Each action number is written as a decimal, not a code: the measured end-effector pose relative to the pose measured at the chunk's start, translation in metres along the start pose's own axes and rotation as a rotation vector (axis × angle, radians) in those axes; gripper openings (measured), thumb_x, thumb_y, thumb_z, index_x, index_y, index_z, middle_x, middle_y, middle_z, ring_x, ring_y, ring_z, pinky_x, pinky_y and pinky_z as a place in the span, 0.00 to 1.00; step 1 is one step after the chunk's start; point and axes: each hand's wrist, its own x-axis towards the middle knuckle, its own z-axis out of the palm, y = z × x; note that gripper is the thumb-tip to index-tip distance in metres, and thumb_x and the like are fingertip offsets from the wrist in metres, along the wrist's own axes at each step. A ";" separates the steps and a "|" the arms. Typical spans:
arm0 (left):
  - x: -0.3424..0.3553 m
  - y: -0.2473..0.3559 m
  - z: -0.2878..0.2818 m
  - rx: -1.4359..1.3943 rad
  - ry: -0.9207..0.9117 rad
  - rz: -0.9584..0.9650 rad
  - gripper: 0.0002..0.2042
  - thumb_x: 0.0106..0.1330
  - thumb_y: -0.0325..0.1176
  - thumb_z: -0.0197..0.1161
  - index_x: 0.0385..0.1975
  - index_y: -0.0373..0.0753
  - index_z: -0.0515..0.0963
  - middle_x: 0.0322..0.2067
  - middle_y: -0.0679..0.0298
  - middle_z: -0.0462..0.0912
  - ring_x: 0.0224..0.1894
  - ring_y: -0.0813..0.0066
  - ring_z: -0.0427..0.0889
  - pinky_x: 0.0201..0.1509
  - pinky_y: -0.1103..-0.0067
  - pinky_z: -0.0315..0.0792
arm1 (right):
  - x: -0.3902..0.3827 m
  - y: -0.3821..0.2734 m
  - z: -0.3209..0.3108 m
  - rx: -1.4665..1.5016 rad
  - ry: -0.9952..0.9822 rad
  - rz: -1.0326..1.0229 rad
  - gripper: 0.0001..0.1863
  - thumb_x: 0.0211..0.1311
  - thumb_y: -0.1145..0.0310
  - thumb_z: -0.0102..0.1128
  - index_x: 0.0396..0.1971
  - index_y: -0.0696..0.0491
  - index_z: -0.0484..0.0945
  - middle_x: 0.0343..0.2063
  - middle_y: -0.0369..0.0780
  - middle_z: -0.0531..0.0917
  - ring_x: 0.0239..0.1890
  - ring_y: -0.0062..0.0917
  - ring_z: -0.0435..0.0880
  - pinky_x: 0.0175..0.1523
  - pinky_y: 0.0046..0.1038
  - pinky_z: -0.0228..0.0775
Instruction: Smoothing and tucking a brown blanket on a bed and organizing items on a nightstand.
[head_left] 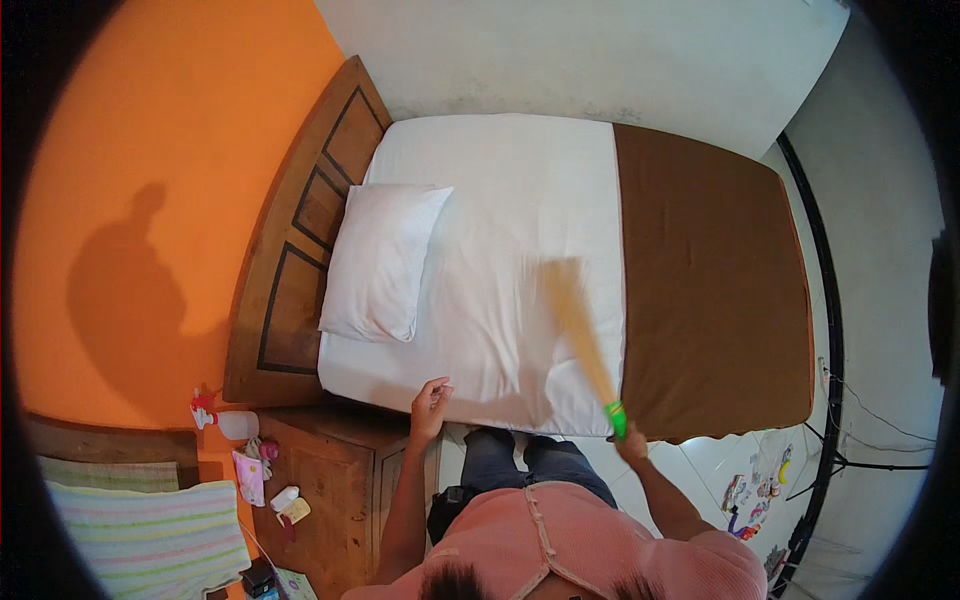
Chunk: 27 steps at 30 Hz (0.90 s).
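My right hand [631, 445] is wrapped round the green grip of a short stick broom [584, 335]. The broom's straw-coloured bristles, smeared by motion, reach over the white sheet [500, 170] close to the brown cover. My left hand [430, 402] is at the near edge of the mattress, fingers loosely bent and apart, holding nothing. A white pillow [385, 262] lies at the left end of the bed, against the wooden headboard [300, 250]. The sheet shows creases along its near side.
A brown cover [715, 290] spreads across the bed's right end. Left of me stands a wooden cabinet [330, 470] with a spray bottle [237, 425] and small items on top. Several small toys [740, 500] lie on the tiled floor at right, near a black pole [830, 330].
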 end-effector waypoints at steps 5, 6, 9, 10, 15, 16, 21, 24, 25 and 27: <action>-0.019 -0.002 -0.013 0.073 0.063 0.047 0.13 0.67 0.34 0.56 0.47 0.34 0.73 0.38 0.61 0.81 0.41 0.75 0.80 0.46 0.80 0.72 | -0.048 0.017 -0.018 -0.400 -0.551 -0.284 0.19 0.52 0.66 0.52 0.45 0.49 0.65 0.33 0.49 0.81 0.38 0.45 0.82 0.41 0.45 0.72; -0.022 0.000 -0.015 0.072 0.078 0.051 0.13 0.67 0.34 0.56 0.47 0.34 0.74 0.39 0.60 0.81 0.41 0.75 0.80 0.46 0.79 0.72 | -0.045 0.035 -0.028 -0.352 -0.403 -0.355 0.18 0.50 0.66 0.54 0.43 0.50 0.66 0.30 0.49 0.81 0.35 0.45 0.82 0.38 0.47 0.72; -0.034 -0.002 -0.029 0.058 0.117 0.038 0.13 0.67 0.34 0.57 0.47 0.34 0.74 0.38 0.60 0.81 0.41 0.75 0.81 0.45 0.79 0.73 | -0.040 0.047 -0.053 -0.145 -0.053 -0.252 0.18 0.47 0.69 0.58 0.40 0.52 0.67 0.23 0.51 0.80 0.29 0.46 0.81 0.33 0.48 0.71; -0.037 0.005 -0.026 0.071 0.108 0.039 0.13 0.67 0.34 0.57 0.47 0.35 0.74 0.37 0.60 0.82 0.40 0.75 0.81 0.44 0.79 0.73 | -0.041 0.052 -0.055 -0.100 0.083 -0.188 0.18 0.47 0.70 0.59 0.39 0.53 0.67 0.22 0.51 0.79 0.28 0.48 0.80 0.33 0.48 0.72; -0.068 0.015 -0.029 0.108 0.081 0.100 0.12 0.68 0.34 0.56 0.45 0.34 0.75 0.35 0.60 0.82 0.39 0.76 0.81 0.42 0.80 0.73 | -0.076 0.059 0.006 0.042 0.068 0.104 0.20 0.45 0.71 0.60 0.41 0.54 0.67 0.27 0.54 0.80 0.33 0.51 0.80 0.38 0.50 0.72; -0.075 0.012 -0.031 0.098 0.081 0.102 0.12 0.68 0.34 0.56 0.45 0.34 0.75 0.35 0.60 0.82 0.39 0.76 0.81 0.42 0.80 0.73 | -0.101 0.071 0.036 -0.086 -0.071 0.065 0.21 0.45 0.69 0.58 0.43 0.53 0.67 0.26 0.52 0.80 0.32 0.48 0.81 0.38 0.49 0.72; -0.144 -0.012 -0.065 0.048 0.110 0.122 0.11 0.68 0.33 0.55 0.45 0.33 0.74 0.38 0.59 0.81 0.39 0.75 0.82 0.42 0.81 0.73 | -0.214 0.058 0.046 -0.317 -0.393 -0.220 0.21 0.44 0.63 0.59 0.42 0.49 0.68 0.23 0.48 0.81 0.31 0.45 0.82 0.37 0.47 0.74; -0.186 -0.038 -0.091 0.027 0.139 0.115 0.11 0.69 0.32 0.54 0.45 0.33 0.74 0.38 0.60 0.81 0.39 0.75 0.81 0.43 0.81 0.73 | -0.215 0.056 0.035 -0.231 -0.160 -0.291 0.21 0.45 0.64 0.60 0.41 0.51 0.69 0.22 0.49 0.80 0.27 0.46 0.81 0.33 0.47 0.72; -0.198 -0.042 -0.096 0.035 0.154 0.092 0.11 0.69 0.32 0.54 0.45 0.33 0.74 0.38 0.60 0.81 0.40 0.76 0.81 0.44 0.81 0.73 | -0.208 0.054 0.035 -0.179 -0.040 -0.263 0.20 0.45 0.65 0.60 0.40 0.52 0.69 0.22 0.49 0.80 0.26 0.47 0.80 0.32 0.48 0.72; -0.218 -0.036 -0.099 0.036 0.149 0.083 0.11 0.69 0.32 0.53 0.45 0.32 0.74 0.37 0.60 0.81 0.41 0.75 0.81 0.45 0.81 0.73 | -0.191 0.043 0.033 -0.052 0.122 -0.122 0.21 0.44 0.66 0.59 0.41 0.57 0.68 0.22 0.51 0.80 0.27 0.48 0.81 0.32 0.47 0.73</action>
